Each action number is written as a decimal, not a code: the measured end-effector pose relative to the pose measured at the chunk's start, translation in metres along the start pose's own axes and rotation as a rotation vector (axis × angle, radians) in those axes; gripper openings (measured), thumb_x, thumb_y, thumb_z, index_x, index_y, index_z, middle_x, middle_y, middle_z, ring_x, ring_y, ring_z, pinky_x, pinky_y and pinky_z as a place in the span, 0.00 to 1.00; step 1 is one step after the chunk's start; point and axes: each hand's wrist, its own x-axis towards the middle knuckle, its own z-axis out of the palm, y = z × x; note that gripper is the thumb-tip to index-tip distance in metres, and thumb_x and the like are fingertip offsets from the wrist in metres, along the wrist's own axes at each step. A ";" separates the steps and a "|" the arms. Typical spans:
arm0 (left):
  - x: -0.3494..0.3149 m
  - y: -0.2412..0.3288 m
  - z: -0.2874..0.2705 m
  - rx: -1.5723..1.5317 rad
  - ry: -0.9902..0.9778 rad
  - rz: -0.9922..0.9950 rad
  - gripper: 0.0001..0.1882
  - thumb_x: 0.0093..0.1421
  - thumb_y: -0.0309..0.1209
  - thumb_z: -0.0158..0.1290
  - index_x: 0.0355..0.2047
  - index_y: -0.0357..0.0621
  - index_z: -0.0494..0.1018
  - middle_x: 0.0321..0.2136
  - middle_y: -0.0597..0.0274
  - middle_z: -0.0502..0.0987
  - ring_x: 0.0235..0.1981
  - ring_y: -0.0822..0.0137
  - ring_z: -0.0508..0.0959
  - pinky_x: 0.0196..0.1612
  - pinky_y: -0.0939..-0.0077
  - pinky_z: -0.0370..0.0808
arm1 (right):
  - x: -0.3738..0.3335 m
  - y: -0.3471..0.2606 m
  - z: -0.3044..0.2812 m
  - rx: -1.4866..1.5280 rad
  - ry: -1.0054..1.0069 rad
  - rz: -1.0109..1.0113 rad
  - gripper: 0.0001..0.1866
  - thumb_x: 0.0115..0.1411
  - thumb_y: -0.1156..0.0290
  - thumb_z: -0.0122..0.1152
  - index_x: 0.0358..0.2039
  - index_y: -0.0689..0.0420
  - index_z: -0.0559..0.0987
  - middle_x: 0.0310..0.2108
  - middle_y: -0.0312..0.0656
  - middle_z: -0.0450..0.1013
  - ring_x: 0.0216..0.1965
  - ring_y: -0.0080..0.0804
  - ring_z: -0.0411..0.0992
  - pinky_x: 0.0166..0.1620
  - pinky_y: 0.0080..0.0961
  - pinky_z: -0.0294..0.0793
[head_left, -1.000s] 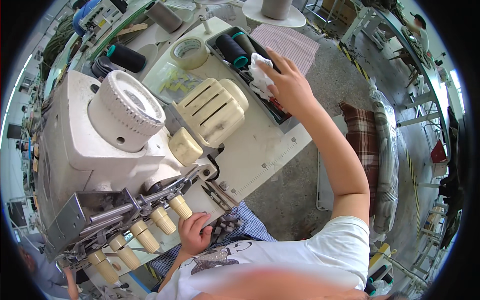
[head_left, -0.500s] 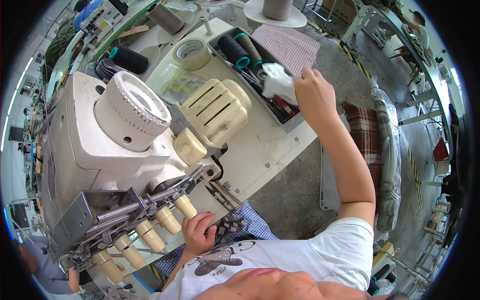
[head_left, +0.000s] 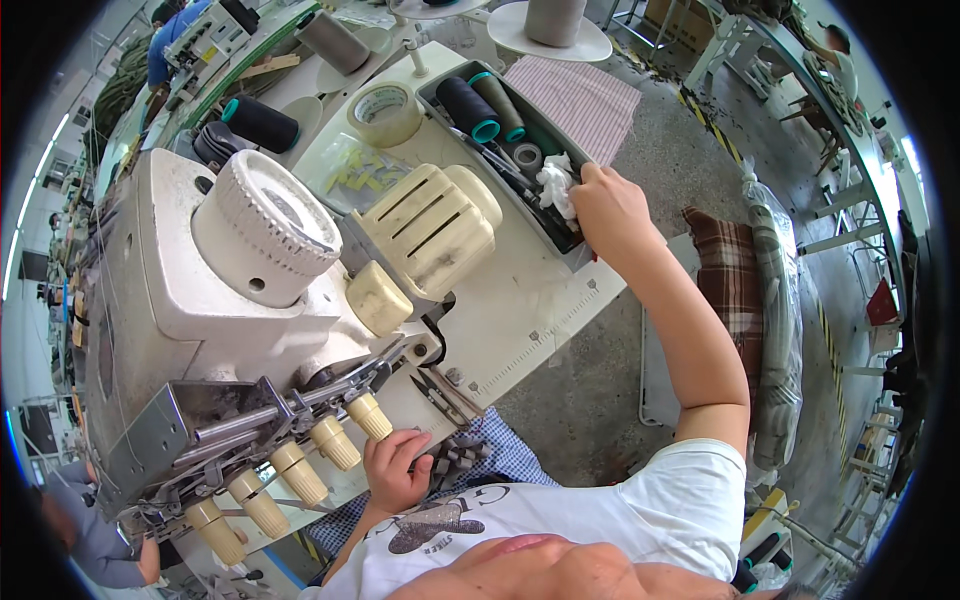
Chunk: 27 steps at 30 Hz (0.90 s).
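My right hand (head_left: 612, 212) reaches over the near right end of a grey tray (head_left: 572, 258), its fingers curled against a crumpled white tissue (head_left: 556, 184). The fingertips are mostly hidden behind the hand. In the tray lie a black thread cone (head_left: 467, 110), an olive thread cone (head_left: 497, 105), a small grey roll (head_left: 526, 156) and dark slim tools. My left hand (head_left: 397, 470) stays low by the table edge, fingers curled, below the cream tension knob (head_left: 369, 415) of a sewing machine (head_left: 190, 290). Whatever it may hold is hidden. Thread snips (head_left: 437, 398) lie close to it.
A roll of clear tape (head_left: 384, 113) and a bag of yellow-green bits (head_left: 360, 170) sit behind the cream motor cover (head_left: 428, 230). Striped pink fabric (head_left: 575, 95) lies beyond the tray. Plaid fabric (head_left: 722, 265) and a plastic-wrapped roll (head_left: 778, 330) are at right.
My right hand has moved slightly left and down into the tray with the white tissue, which looks more bunched. A red item in the tray no longer shows. My left hand has barely moved.
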 end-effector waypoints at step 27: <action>-0.003 0.000 -0.001 0.015 -0.015 -0.013 0.16 0.64 0.43 0.53 0.37 0.43 0.81 0.36 0.58 0.77 0.37 0.53 0.75 0.42 0.61 0.73 | 0.165 -0.037 -0.013 0.378 0.122 0.173 0.27 0.55 0.53 0.58 0.51 0.56 0.78 0.50 0.52 0.74 0.50 0.50 0.76 0.50 0.43 0.77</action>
